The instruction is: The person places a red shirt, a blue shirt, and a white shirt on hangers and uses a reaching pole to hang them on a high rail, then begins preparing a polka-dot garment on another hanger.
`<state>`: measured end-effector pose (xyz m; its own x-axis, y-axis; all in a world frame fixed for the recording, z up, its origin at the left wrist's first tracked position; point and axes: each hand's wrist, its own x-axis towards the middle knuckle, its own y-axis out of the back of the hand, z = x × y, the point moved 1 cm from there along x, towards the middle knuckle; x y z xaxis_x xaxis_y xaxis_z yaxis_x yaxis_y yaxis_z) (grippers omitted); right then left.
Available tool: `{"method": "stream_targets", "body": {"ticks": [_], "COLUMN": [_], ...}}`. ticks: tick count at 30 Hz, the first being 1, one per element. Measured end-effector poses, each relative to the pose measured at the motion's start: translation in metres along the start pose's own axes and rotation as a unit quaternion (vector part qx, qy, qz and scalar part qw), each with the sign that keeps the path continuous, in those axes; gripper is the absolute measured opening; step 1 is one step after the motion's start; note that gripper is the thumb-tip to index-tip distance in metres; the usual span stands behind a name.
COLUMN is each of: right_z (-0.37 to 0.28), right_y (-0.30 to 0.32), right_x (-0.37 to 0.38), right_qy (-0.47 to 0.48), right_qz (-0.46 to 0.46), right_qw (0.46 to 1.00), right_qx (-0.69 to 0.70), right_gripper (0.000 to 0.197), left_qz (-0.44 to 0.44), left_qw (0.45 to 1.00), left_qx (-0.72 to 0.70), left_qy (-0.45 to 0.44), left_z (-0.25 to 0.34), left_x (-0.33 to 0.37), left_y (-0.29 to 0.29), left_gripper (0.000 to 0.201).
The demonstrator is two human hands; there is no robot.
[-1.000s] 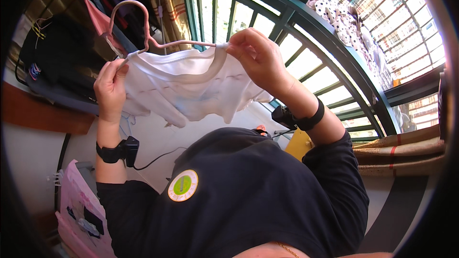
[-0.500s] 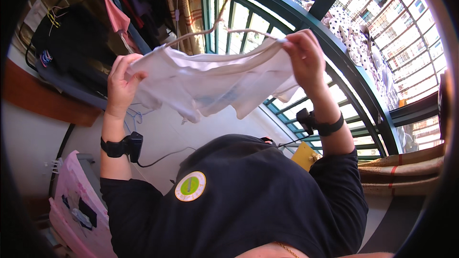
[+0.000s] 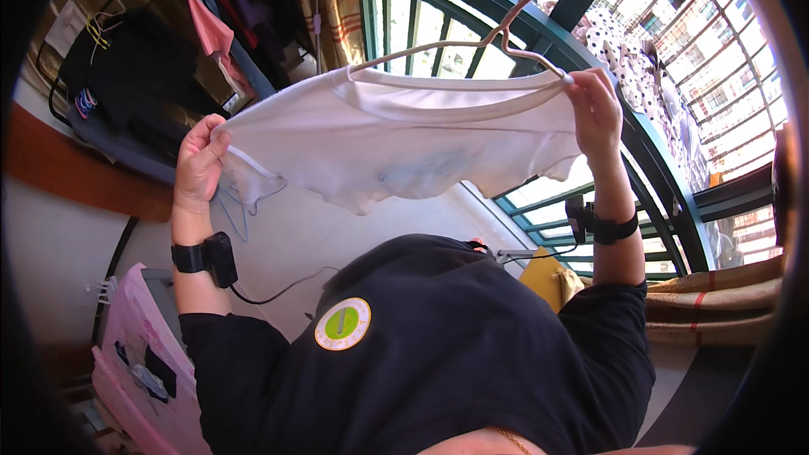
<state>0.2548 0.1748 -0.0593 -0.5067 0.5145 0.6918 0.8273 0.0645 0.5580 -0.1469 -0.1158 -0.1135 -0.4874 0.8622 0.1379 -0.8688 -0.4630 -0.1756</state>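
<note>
Two hands are raised in front of a dark shirt [image 3: 438, 371] bearing a round green-and-yellow badge [image 3: 342, 323]; each wrist carries a black strap with a small device. A white garment [image 3: 404, 139] is held stretched between them at chest height, above the shirt. Its left shoulder edge is pinched shut in the left hand [image 3: 199, 164], thumb over fingers. Its right shoulder edge is gripped closed in the right hand [image 3: 595, 109], together with the end of a pale wire hanger [image 3: 497, 29]. The hanger is seated inside the neckline, hook upward, apparently so that the cloth is spread taut along it. A faint bluish mark is visible on the fabric's middle. A pink plastic basket [image 3: 143, 371] is noted at lower left, beside a pale floor. Farther off, a teal railing [image 3: 640, 152] is draped with spotted cloth [image 3: 628, 55]. Dark and pink clothes [image 3: 202, 25] are hung at upper left.
</note>
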Motion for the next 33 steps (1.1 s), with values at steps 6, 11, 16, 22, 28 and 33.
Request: {"method": "stream_targets", "body": {"ticks": [6,11,16,22,28,33], "right_z": [-0.013,-0.012,-0.018,-0.016,-0.016,-0.022], "right_y": [-0.001,-0.012,-0.023,-0.024,-0.024,-0.027], "right_x": [-0.002,-0.004,-0.004,-0.016,-0.021,-0.018], "right_qy": [0.018,-0.001,0.003,-0.033,-0.044,-0.025], "right_qz": [-0.021,-0.015,-0.022,-0.020,-0.015,-0.021], "right_qw": [0.999,0.999,0.999,0.998,0.997,0.998], "right_qx": [0.023,0.049,0.039,0.049,0.053,0.045], "right_gripper": [0.005,0.007,0.008,0.008,0.008,0.010], "left_qz": [-0.014,0.002,-0.071,-0.093,-0.128,-0.103], "left_qw": [0.998,0.959,0.914,0.877,0.872,0.868], "left_qx": [0.051,0.257,0.334,0.387,0.372,0.396], "left_qy": [0.037,-0.122,-0.221,-0.269,-0.291,-0.281], "left_z": [-0.008,0.009,0.012,0.010,0.011,0.005], "left_x": [0.005,0.022,0.037,0.049,0.058,0.053], "left_y": [0.011,-0.031,-0.094,-0.104,-0.116,-0.117], "left_gripper": [0.010,0.022,0.022,0.016,0.013,0.013]}}
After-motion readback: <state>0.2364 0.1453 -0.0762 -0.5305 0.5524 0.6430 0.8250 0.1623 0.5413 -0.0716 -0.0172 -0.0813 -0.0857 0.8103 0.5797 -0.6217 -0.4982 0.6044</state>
